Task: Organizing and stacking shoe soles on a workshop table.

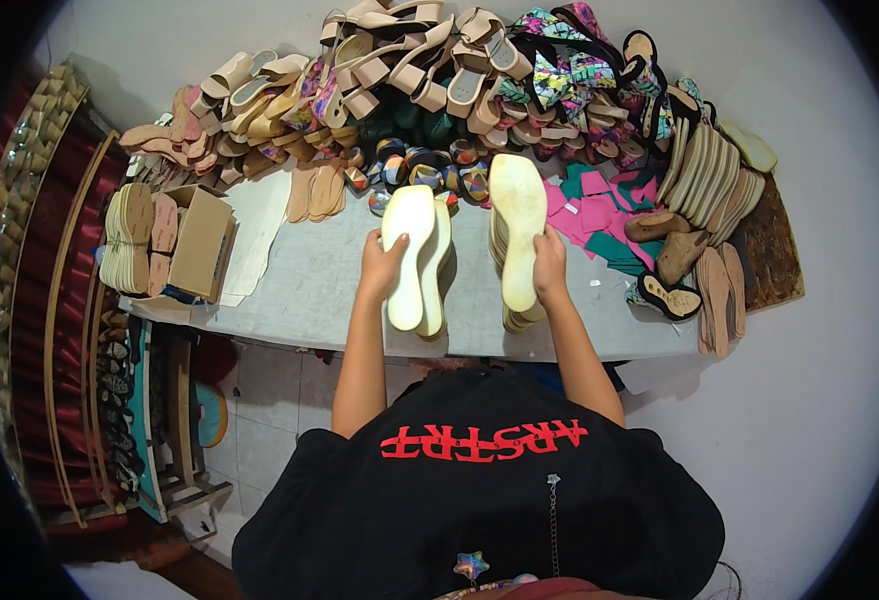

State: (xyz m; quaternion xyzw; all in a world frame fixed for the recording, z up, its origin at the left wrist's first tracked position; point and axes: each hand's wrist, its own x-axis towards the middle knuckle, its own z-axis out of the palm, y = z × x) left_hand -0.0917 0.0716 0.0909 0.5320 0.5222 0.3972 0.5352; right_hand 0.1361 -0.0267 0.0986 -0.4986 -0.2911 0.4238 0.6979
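Two stacks of pale cream shoe soles stand side by side at the middle of the table. My left hand [383,262] is closed around the left edge of the top sole [408,270] on the left stack, its thumb lying on the upper face. Just behind that sole, another sole [436,265] shows on its right side. On the right stack, my right hand [548,262] grips the right edge of the top sole [518,215], with most of its fingers hidden beneath. More stacked soles show under it along the left edge.
Heeled sandals [399,60] are heaped along the back wall. Pink and green fabric pieces [599,212] lie right, beside wooden shoe lasts [679,255] and a row of soles [704,180]. A cardboard box [202,240] stands left, near tan insoles [315,190]. Shelving [79,290] borders the left.
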